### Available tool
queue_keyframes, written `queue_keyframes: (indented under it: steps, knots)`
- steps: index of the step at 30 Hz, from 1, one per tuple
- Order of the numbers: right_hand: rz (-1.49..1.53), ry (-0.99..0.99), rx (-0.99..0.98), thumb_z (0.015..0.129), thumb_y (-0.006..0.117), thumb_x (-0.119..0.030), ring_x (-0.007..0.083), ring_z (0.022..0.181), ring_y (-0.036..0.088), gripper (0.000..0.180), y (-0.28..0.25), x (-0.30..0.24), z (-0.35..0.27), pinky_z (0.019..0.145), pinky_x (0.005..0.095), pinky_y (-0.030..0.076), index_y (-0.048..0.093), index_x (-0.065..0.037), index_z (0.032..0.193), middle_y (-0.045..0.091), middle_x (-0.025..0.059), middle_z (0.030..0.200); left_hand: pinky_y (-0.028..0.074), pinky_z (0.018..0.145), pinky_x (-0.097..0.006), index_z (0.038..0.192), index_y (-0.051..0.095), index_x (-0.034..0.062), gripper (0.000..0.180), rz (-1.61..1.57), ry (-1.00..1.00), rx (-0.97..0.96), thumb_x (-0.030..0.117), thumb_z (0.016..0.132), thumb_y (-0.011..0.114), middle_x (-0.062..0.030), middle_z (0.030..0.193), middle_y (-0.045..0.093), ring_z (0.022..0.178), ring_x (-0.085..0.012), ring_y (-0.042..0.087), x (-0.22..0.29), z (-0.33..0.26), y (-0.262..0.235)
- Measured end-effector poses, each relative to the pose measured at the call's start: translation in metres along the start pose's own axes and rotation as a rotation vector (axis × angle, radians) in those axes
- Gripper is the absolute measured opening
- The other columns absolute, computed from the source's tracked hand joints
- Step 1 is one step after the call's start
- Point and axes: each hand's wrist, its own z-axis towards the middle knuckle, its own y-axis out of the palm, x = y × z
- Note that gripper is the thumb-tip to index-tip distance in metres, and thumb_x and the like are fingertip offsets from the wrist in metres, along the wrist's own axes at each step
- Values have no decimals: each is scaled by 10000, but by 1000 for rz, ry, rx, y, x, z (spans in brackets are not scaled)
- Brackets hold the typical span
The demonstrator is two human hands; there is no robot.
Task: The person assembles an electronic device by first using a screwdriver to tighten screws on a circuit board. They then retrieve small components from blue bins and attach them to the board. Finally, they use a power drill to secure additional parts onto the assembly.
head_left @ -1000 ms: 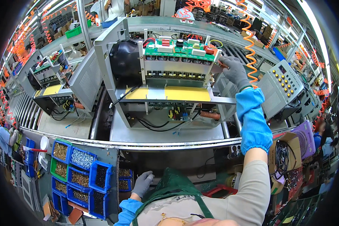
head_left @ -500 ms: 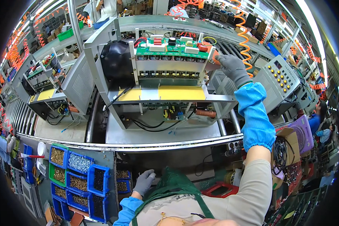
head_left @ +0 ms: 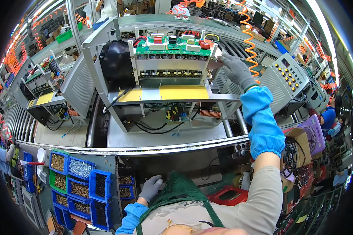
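Circuit board: the green circuit board (head_left: 172, 46) stood at the top of the open metal chassis (head_left: 164, 98), carrying red, white and black parts, near the middle of the head view.
Right hand: the right hand (head_left: 236, 69), in a grey glove, reached up with loosely spread fingers and touched the right end of the circuit board; it clasped nothing that could be made out.
Right sleeve: a blue sleeve cover (head_left: 262, 121) ran from the wrist down the forearm.
Left hand: the left hand (head_left: 151, 188), also grey-gloved, lay low beside the green apron (head_left: 180, 192), fingers curled downward; whether it held anything could not be told.
Chassis: yellow panels (head_left: 176, 93) lay across its middle shelf, a copper coil (head_left: 210, 114) and loose black wires sat below, and a black round part (head_left: 115, 64) stood left of the circuit board.
Table: the chassis rested on the grey table (head_left: 153, 137) with a roller track (head_left: 10, 121) at its left.
Bins: blue and green bins (head_left: 78, 184) of small screws and fittings stood left of the left hand.
Control box: a grey control box (head_left: 288, 80) with yellow buttons stood right of the right hand.
Hose: an orange coiled hose (head_left: 249, 35) hung behind the right hand.
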Motion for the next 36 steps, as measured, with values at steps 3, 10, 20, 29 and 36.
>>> queue_keyframes:
  steps: [3,10,20,29,36]
  knots:
    - [24,97,-32,842,480,-163,326,1238,455,443,3,-3,-5,1030,376,383,533,-154,1282,465,145,1361,488,841,-288,1255,515,-33,424,33,1,19,216,912,538,-131,1106,628,969,-167,609,0,-5,1]
    - [361,391,350,765,598,-98,251,1149,547,699,4,-18,-25,933,338,449,338,-112,1414,545,184,1244,442,939,-315,1239,552,20,422,-65,-137,29,270,899,548,-155,1189,610,1093,-246,582,19,-33,-2]
    - [359,642,-561,776,565,-292,347,1114,526,482,91,-190,-386,926,454,450,525,-69,1202,571,185,1168,501,760,-263,1260,495,-33,386,9,-8,-194,151,923,533,-135,1074,620,895,-159,607,-14,-15,22]
    - [560,1742,-919,780,563,-343,359,1099,554,491,-13,-362,-675,929,464,440,543,-107,1210,575,179,1189,495,707,-234,1224,531,-12,336,264,-86,-703,155,932,542,-87,1020,624,829,-117,588,32,9,95]
    - [527,2048,-547,807,544,-333,340,1188,501,529,-60,-410,-740,997,432,396,506,-122,1290,532,175,1280,497,741,-257,1233,538,-16,375,431,84,-943,182,916,563,-91,1046,627,866,-133,602,52,-5,209]
